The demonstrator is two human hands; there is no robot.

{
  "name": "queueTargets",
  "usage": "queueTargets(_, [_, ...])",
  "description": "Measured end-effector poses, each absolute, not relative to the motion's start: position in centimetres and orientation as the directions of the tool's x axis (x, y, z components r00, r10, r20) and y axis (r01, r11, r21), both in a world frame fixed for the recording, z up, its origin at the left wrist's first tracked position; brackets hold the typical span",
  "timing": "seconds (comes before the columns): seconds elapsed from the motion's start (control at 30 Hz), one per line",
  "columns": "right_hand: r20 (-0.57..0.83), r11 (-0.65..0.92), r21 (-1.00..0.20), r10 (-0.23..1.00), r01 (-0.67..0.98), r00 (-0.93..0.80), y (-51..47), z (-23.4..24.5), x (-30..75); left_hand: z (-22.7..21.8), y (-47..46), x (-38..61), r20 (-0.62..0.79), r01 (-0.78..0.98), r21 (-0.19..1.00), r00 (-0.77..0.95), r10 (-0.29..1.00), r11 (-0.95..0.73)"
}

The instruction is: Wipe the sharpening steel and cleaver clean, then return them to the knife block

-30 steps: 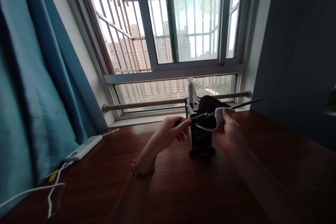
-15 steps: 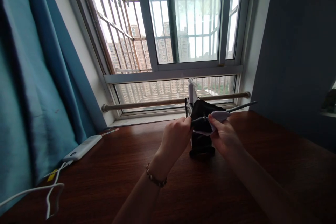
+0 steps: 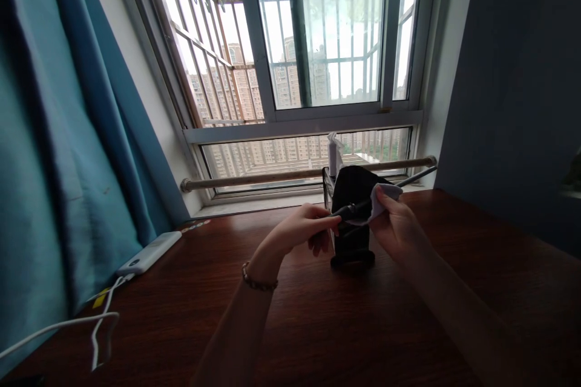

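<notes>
My left hand (image 3: 305, 228) pinches the dark handle end of a long thin dark rod (image 3: 411, 177), which slants up to the right toward the window. Closed around the rod nearer its middle is my right hand (image 3: 394, 228), holding a small white cloth (image 3: 380, 198) against it. Both hands hover just in front of a black holder (image 3: 350, 217) that stands on the dark wooden desk (image 3: 318, 314). A white bottle top (image 3: 334, 154) shows behind the holder.
A white power bank (image 3: 149, 252) lies at the desk's left, with a white cable (image 3: 91, 326) trailing to the near left edge. A teal curtain (image 3: 59, 133) hangs at the left. A barred window (image 3: 313, 60) and a rail (image 3: 281, 175) lie behind; a dark wall (image 3: 512, 84) is at the right.
The rod has slid left through the cloth, so less of it sticks out to the right. My left hand drew back to the left and loosened to a fingertip pinch. The view shifted slightly.
</notes>
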State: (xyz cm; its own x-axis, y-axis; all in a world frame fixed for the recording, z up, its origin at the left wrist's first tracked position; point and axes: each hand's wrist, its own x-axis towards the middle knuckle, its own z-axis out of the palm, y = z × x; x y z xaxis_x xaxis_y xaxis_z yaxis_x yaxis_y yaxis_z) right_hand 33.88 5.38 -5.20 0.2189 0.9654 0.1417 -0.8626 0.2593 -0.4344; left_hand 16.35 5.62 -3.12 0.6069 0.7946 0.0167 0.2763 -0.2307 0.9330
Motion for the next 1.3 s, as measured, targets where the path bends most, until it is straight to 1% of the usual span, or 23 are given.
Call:
queueTargets(0.1, [0.054, 0.217, -0.371, 0.976, -0.903, 0.212, 5.5, -4.6, 34.1, -3.5, 5.6, 16.6, 0.088, 0.307, 0.891, 0.608, 0.789, -0.336])
queueTargets(0.17, [0.014, 0.211, -0.353, 0.975, -0.912, 0.220, 5.6, -4.3, 34.3, -3.8, 5.5, 16.8, 0.159, 0.350, 0.830, 0.596, 0.787, -0.434])
queueTargets(0.23, [-0.008, 0.211, -0.348, 0.974, -0.914, 0.228, 5.8, -4.1, 34.5, -3.9, 5.3, 17.0, 0.235, 0.439, 0.725, 0.567, 0.789, -0.531])
queueTargets(0.33, [-0.033, 0.197, -0.350, 0.975, -0.916, 0.222, 5.9, -3.8, 34.8, -3.6, 4.8, 17.1, 0.348, 0.580, 0.524, 0.522, 0.779, -0.623])
queueTargets(0.37, [-0.035, 0.189, -0.350, 0.976, -0.917, 0.215, 5.9, -3.7, 35.0, -3.5, 4.7, 17.1, 0.376, 0.608, 0.479, 0.509, 0.774, -0.633])
queueTargets(0.4, [-0.030, 0.183, -0.351, 0.978, -0.918, 0.207, 5.8, -3.6, 35.1, -3.3, 4.6, 17.0, 0.392, 0.622, 0.459, 0.499, 0.773, -0.634])
queueTargets(0.43, [-0.019, 0.185, -0.353, 0.979, -0.917, 0.205, 5.8, -3.5, 35.3, -3.2, 4.5, 16.9, 0.390, 0.620, 0.467, 0.495, 0.776, -0.630])
queueTargets(0.47, [0.000, 0.198, -0.358, 0.977, -0.913, 0.212, 5.8, -3.4, 35.5, -3.0, 4.5, 16.7, 0.371, 0.598, 0.510, 0.496, 0.785, -0.619])
queueTargets(0.57, [0.053, 0.264, -0.369, 0.963, -0.891, 0.263, 5.7, -3.0, 36.4, -2.5, 4.6, 15.6, 0.226, 0.448, 0.734, 0.548, 0.806, -0.510])
queueTargets(0.63, [0.064, 0.305, -0.377, 0.951, -0.874, 0.304, 5.7, -2.7, 37.0, -2.0, 4.8, 14.5, 0.142, 0.375, 0.826, 0.584, 0.799, -0.421])
queueTargets(0.7, [0.068, 0.339, -0.376, 0.938, -0.862, 0.340, 5.7, -2.4, 37.7, -1.6, 5.0, 13.5, 0.126, 0.373, 0.829, 0.601, 0.789, -0.417])
queueTargets(0.8, [0.064, 0.369, -0.375, 0.925, -0.850, 0.373, 5.9, -2.1, 38.5, -1.1, 5.1, 12.2, 0.170, 0.430, 0.747, 0.613, 0.771, -0.507])
queueTargets(0.87, [0.052, 0.367, -0.378, 0.925, -0.850, 0.376, 6.0, -1.9, 38.9, -0.8, 5.1, 11.3, 0.179, 0.467, 0.701, 0.616, 0.767, -0.539])
queueTargets(0.97, [0.043, 0.398, -0.400, 0.908, -0.825, 0.417, 6.3, -1.8, 39.6, -0.5, 4.9, 9.9, 0.184, 0.490, 0.689, 0.596, 0.782, -0.535])
queueTargets(1.03, [0.062, 0.436, -0.410, 0.890, -0.801, 0.453, 6.5, -1.9, 39.9, -0.4, 4.9, 8.9, 0.182, 0.483, 0.713, 0.573, 0.799, -0.509])
queueTargets(1.13, [0.085, 0.459, -0.399, 0.881, -0.794, 0.466, 6.8, -2.1, 40.2, -0.4, 5.0, 7.9, 0.142, 0.459, 0.775, 0.544, 0.827, -0.435])
queueTargets(1.3, [0.029, 0.451, -0.361, 0.880, -0.816, 0.474, 7.1, -2.2, 39.9, -0.9, 5.3, 8.5, 0.039, 0.414, 0.866, 0.503, 0.863, -0.281])
